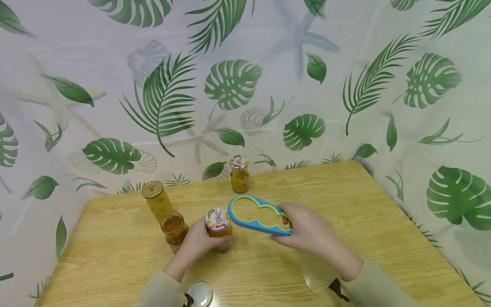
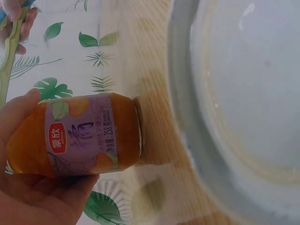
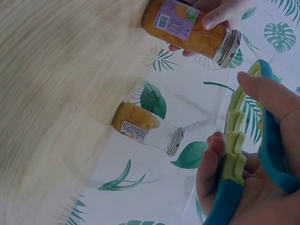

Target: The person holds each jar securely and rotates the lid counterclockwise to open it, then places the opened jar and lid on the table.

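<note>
My left hand (image 1: 196, 239) grips a glass jar (image 1: 219, 230) of orange fruit around its body. The jar's patterned lid is on, and its purple label shows in the left wrist view. It stands upright on the wooden table. Up and to the right of it, my right hand (image 1: 304, 226) holds a blue and green jar opener (image 1: 253, 224) by its narrow end. The wide loop of the opener is beside the lid, not around it. Just left of my left hand stands a lidless jar (image 1: 174, 229) with amber contents.
A taller jar with a gold lid (image 1: 154, 190) stands behind the lidless one. Another lidded jar (image 1: 239, 177) is at the table's back edge by the leaf-patterned sheet (image 1: 268, 85). A loose lid (image 1: 201, 293) lies near the left sleeve.
</note>
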A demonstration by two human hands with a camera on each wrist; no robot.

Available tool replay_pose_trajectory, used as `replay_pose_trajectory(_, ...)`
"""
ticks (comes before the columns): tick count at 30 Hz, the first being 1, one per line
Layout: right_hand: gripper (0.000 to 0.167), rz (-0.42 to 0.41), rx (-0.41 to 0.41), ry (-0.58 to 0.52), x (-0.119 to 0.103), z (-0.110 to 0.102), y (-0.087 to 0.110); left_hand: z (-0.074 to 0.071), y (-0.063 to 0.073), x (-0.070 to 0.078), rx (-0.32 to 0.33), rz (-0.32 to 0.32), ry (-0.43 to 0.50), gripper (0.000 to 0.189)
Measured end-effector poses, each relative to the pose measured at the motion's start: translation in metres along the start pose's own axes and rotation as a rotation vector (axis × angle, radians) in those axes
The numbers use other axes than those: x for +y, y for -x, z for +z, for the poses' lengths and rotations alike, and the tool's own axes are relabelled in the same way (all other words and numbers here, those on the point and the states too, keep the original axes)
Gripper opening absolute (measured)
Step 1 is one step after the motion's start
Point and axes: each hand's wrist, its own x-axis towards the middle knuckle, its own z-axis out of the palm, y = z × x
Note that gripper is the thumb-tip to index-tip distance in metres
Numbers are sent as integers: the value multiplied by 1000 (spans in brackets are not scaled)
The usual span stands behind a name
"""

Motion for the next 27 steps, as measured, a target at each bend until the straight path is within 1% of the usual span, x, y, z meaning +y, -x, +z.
replay_pose_trajectory(9,53,-47,-8,28,-11,6,-12,-1,0,0,-3,6,3,62)
replay_pose_trajectory(18,57,-74,-32,92,-20,11,-23,0,-1,-2,-11,13,41,58)
replay_pose_trajectory(21,57,-93,-28,96,-24,13,-26,-1,-1,-3,-16,16,56,59)
replay_pose_trajectory(27,59,-96,-45,83,-32,16,-31,-1,-1,-3,-29,14,96,61)
